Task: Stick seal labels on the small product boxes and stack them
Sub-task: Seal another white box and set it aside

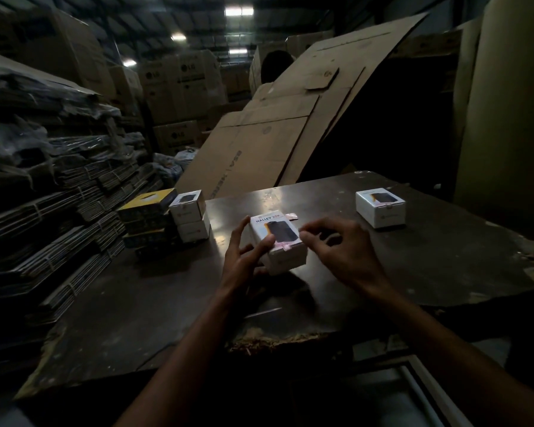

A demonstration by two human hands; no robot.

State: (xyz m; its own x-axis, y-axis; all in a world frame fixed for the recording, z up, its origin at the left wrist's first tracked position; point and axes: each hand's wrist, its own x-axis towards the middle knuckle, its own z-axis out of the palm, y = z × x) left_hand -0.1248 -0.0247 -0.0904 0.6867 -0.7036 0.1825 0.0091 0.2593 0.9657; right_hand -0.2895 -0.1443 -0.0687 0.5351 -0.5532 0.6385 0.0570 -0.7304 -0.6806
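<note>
head view: the small product box (276,240) lies flat on the dark table (429,257), near its middle, printed face up. its long axis runs away from the person, leaning a little to the left, with the title end far. a pink seal label (285,246) sits over its near top edge. the left hand (247,252) holds the box at its left side, fingers spread, thumb on the top face. the right hand (336,245) is just right of the box, fingers curled (whether they pinch something i cannot tell). two white boxes (191,215) stand stacked at the left, one white box (380,206) far right.
</note>
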